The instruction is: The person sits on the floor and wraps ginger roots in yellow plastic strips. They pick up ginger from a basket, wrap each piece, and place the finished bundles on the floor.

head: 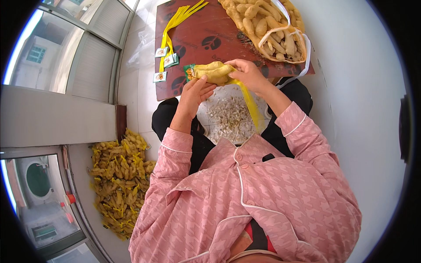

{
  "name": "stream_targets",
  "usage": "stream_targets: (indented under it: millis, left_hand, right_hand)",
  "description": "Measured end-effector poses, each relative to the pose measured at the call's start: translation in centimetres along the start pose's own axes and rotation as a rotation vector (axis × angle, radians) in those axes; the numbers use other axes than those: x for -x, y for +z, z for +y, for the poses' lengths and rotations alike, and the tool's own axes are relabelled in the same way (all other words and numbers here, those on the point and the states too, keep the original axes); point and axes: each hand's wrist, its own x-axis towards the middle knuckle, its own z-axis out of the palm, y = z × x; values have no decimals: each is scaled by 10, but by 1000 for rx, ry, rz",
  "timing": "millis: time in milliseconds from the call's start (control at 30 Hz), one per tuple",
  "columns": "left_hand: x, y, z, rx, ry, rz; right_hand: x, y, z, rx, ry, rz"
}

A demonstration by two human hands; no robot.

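Note:
Between my hands, over the near edge of the board, is a yellow mesh bag with pieces of ginger (pixel 214 71) inside. A green printed label (pixel 189 72) sits at its left end. My left hand (pixel 196 92) supports the bag from below, the thumb resting against the ginger. At the right end, my right hand (pixel 247 75) grips the bag with thumb and fingers. The loose yellow mesh tail (pixel 250 105) hangs down from there, slightly blurred at its lower end. Several flat yellow mesh bags (pixel 168 36) with labels lie on the board to the left.
A red-brown board (pixel 204 29) forms the work surface. An open orange mesh sack of loose ginger (pixel 263 23) lies at its right. Dry scraps (pixel 230 115) cover the floor between my legs. Many bagged ginger bundles (pixel 121 180) are piled on the floor left, beside a glazed door frame (pixel 70 190).

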Motion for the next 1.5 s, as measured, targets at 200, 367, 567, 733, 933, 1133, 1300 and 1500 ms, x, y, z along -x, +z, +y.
stream_targets:
  millis: [200,367,567,733,933,1133,1300,1500]
  left_hand:
    - [-13,6,-27,625,-93,-94]
    - [-22,13,-30,594,28,-15]
    - [-40,-18,-13,636,100,-78]
    - [-72,-17,-18,572,102,-40]
    - [-108,-9,-21,-341,288,324]
    - [-107,13,-11,-1210,361,482]
    - [-91,-9,-15,-158,94,51]
    - [-89,-11,-17,-302,69,183]
  right_hand:
    - [34,43,-28,1069,-395,-5]
    - [57,49,-10,1136,-608,67]
    - [91,27,0,1007,-515,97]
    - [107,20,9,1000,-594,74]
    - [104,9,26,890,-574,63]
    - [104,2,39,757,-473,51]
    - [107,1,37,599,-426,100]
    - [113,11,35,754,-605,23]
